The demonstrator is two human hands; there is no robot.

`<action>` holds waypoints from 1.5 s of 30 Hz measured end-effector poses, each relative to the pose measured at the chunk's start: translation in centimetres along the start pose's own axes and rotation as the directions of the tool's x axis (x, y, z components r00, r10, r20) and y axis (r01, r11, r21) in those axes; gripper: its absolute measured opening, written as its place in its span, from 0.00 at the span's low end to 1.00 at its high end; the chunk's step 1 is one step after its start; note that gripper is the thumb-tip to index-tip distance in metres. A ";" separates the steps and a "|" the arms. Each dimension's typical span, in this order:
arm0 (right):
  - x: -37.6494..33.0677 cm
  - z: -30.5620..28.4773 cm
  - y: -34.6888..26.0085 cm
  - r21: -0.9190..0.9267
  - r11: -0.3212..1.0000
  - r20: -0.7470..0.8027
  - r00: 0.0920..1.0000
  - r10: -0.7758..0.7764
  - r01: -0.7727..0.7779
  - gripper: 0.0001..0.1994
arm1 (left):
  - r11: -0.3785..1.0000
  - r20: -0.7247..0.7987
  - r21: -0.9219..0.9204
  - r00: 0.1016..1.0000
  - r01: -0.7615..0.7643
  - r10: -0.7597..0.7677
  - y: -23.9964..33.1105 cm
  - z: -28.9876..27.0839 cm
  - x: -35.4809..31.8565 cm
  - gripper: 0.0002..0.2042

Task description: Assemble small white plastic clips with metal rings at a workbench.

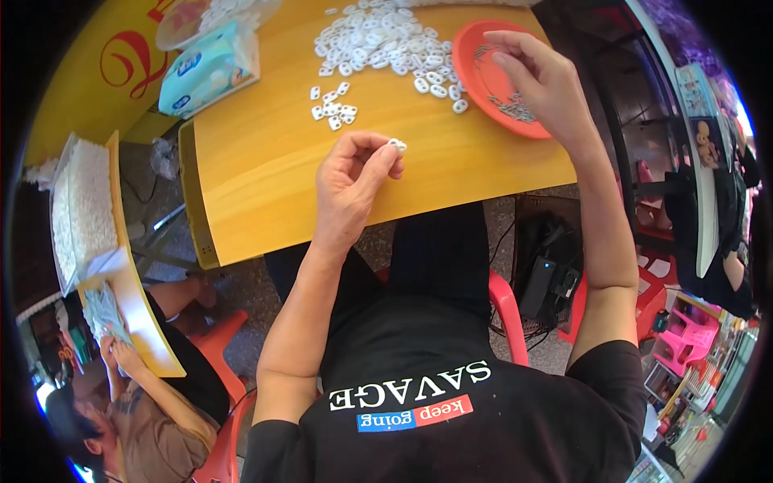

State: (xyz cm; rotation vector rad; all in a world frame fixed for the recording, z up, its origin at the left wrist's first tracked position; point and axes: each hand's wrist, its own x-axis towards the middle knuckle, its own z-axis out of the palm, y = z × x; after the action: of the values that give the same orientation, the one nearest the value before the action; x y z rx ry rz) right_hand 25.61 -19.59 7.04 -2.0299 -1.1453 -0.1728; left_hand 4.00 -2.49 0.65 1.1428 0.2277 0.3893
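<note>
My left hand (348, 189) is closed above the near part of the yellow table (274, 169), pinching a small white plastic piece (397, 146) between thumb and fingertips. Over the orange dish (469, 48) at the right is my right hand (541, 84), its thumb and forefinger apart with nothing visible between them. Small thin metal parts (515, 106) lie in that dish, partly hidden by the hand. Left of the dish spreads a large heap of white oval two-holed pieces (374, 39). A smaller group of similar pieces (332, 108) lies nearer my left hand.
A tissue pack (211, 71) and a clear tub (181, 26) of white pieces stand at the far left. Another person (153, 410) works at a side table (153, 322) on the left. A red chair arm (507, 314) and black bag (550, 282) are below the table.
</note>
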 end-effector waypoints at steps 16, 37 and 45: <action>-4.6 9.5 -9.8 0.840 0.098 0.473 0.810 0.346 -0.533 0.11 | 0.995 -0.061 0.009 0.993 -0.097 0.097 1.9 -0.5 -1.0 0.05; -5.3 10.0 -10.3 0.835 0.285 0.372 0.865 0.337 -0.471 0.08 | 0.994 -0.079 0.029 0.991 -0.107 0.109 2.3 -0.5 -1.4 0.05; -5.6 11.3 -11.6 0.881 0.326 0.199 0.894 0.401 -0.342 0.08 | 0.991 -0.139 0.033 0.981 -0.130 0.133 2.9 0.5 -1.6 0.04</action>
State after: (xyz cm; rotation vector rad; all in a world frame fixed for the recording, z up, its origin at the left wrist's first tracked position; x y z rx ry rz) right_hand 10.57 -12.25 3.25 -1.1755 -0.4550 0.5471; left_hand 2.17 -2.55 3.48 1.1585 0.2820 0.5872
